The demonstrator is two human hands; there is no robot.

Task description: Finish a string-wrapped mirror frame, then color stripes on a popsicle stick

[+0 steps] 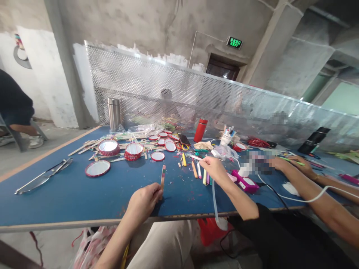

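Two grips are closed here. The left grip point(144, 203) clenches a striped craft stick point(162, 177) between thumb and fingers, low on its length, standing it nearly upright just above the blue desk point(56, 201). The right grip point(214, 169) appears to pinch a thin pale stick point(196, 157) near one end, holding it almost flat over the desk and pointing away from the body. Holding each piece close to the fingertips seems the steadiest way to keep such slim sticks under control.

Both grips sit in front of a red flask point(201, 130), near the desk's edge. Just ahead of the right grip, between it and the flask, lie loose coloured sticks point(194, 169). To the flask's left, red-rimmed round mirrors point(134, 151) are spread among wooden sticks, with a steel flask point(113, 114) farther along. To its right stand a cup of pens point(226, 139) and, nearer the right grip, a magenta device point(245, 182). Farther right, another person's hand point(297, 166) rests on the desk.
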